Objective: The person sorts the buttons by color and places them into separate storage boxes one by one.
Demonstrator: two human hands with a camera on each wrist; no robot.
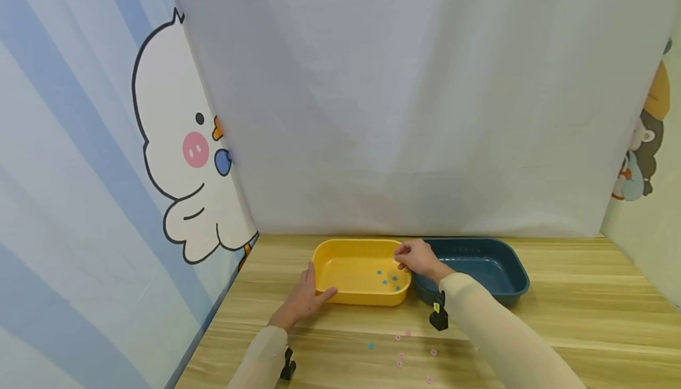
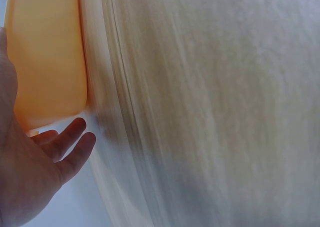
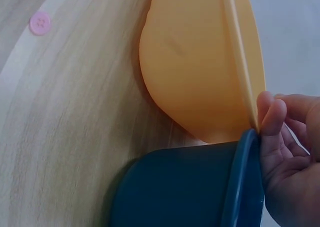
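Note:
A yellow plastic basin [image 1: 340,298] stands on the table with several blue buttons [image 1: 395,278] at its right end. My left hand [image 1: 304,297] holds its front left corner, thumb along the front rim and fingers at the left side. In the left wrist view, some of those fingers [image 2: 75,154] spread loosely beside the wall. My right hand [image 1: 419,258] is over the basin's right rim, thumb and fingertips pinched together around a small blue button, mostly hidden by the fingers. Beside it is a dark blue basin [image 1: 518,285], its rim close to the yellow one.
On the wooden table in front lie several pink buttons [image 1: 401,356] and one blue button [image 1: 370,346]. Another pink button [image 3: 40,23] shows in the right wrist view. A pale curtain [image 1: 425,111] hangs behind the basins, with a printed cloth wall [image 1: 106,200] at left.

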